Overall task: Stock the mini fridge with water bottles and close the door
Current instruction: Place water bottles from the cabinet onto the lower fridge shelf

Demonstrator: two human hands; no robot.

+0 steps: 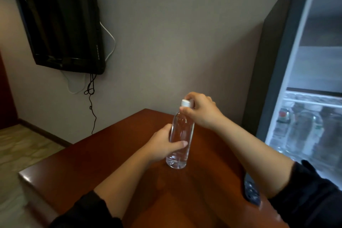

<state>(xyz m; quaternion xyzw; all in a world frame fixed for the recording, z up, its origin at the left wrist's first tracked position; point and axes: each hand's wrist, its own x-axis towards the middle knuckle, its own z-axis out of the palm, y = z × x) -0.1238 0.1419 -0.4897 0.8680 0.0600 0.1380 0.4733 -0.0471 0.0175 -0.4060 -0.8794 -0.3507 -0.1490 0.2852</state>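
1. We see a clear water bottle (180, 140) that stands on its base on the reddish-brown counter (111, 153), near the far right part of it.
2. Our left hand (162, 146) grips the lower half of the bottle from the left side; the fingers are curled round it and the thumb lies across the front.
3. Our right hand (201, 111) comes from the right and holds the top of the bottle, with the fingers closed round the white cap (185, 103) and the neck.
4. At the right of the scene is the mini fridge (277, 61), and its white inside is visible.
5. On its lower shelf we see several stored bottles (303, 131), blurred, standing close together.
6. A small dark object (250, 190) lies on the counter under our right forearm; we cannot tell what it is.
7. On the far wall at the left hangs a black television (63, 24), and cables (91, 98) hang down below it.
8. Both sleeves are black and are pushed up the forearms.
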